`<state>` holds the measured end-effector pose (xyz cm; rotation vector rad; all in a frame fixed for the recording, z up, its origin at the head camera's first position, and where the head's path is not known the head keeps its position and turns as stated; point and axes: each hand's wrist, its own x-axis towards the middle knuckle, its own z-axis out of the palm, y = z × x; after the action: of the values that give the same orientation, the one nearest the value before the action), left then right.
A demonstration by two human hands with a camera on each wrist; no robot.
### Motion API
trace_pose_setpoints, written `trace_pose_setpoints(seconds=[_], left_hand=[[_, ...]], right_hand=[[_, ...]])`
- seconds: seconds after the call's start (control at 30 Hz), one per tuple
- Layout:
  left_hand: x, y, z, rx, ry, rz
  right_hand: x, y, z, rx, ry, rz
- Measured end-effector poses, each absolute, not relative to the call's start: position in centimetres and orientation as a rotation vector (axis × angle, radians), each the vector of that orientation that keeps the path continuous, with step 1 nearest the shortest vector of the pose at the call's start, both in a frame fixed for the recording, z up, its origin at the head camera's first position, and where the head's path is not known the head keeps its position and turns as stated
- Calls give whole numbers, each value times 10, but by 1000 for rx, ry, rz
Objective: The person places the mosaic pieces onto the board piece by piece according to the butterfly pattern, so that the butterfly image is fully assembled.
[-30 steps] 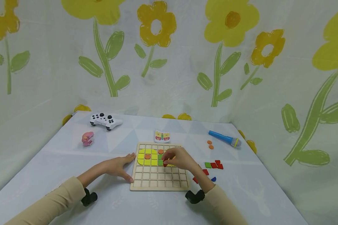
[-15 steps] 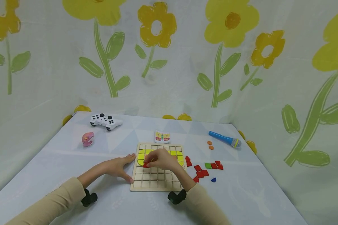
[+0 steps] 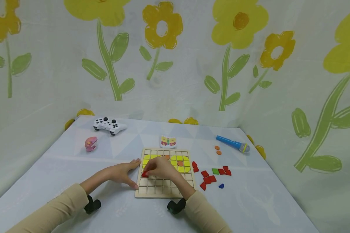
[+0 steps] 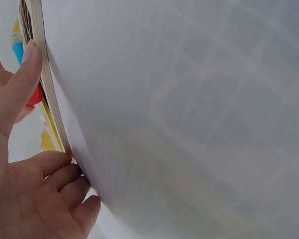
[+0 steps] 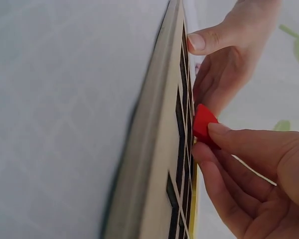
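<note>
A wooden grid board (image 3: 166,191) lies on the table, with yellow tiles (image 3: 186,159) and orange discs (image 3: 180,163) set in its far rows. My right hand (image 3: 161,167) is over the board's left part and hides some of these tiles. Between its thumb and fingers it pinches a red tile (image 5: 203,122) with a rounded edge, held right at the grid's left columns just below the yellow ones. My left hand (image 3: 123,173) rests against the board's left edge, thumb and fingers spread; in the left wrist view its fingertips (image 4: 60,158) touch the wooden side.
Right of the board lie several red tiles (image 3: 207,180), a green tile (image 3: 215,171), a blue half-round piece (image 3: 221,186) and two orange discs (image 3: 218,152). A butterfly card (image 3: 168,142), blue microphone (image 3: 232,143), white game controller (image 3: 108,125) and pink figurine (image 3: 90,144) stand farther back.
My right hand has carried the red tile leftward across the board, from the green tiles at its middle to the left columns. My left hand has stayed at the edge.
</note>
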<state>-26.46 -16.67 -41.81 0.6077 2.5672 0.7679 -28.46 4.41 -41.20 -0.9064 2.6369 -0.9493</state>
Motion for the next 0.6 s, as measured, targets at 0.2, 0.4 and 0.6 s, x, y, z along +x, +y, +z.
trace_pose_setpoints(seconds=[0.2,0.4,0.6], left_hand=[[-265,-167,-419,604,2565,779],[-265,-166,-419,611,2568,772],[-265,-166,-418,608,2566,773]], right_hand=[[-284,44,-413,-894,2676,-909],[-284,45,-412,-921,2674,-882],[-284,45,-411,-943,2650,-879]])
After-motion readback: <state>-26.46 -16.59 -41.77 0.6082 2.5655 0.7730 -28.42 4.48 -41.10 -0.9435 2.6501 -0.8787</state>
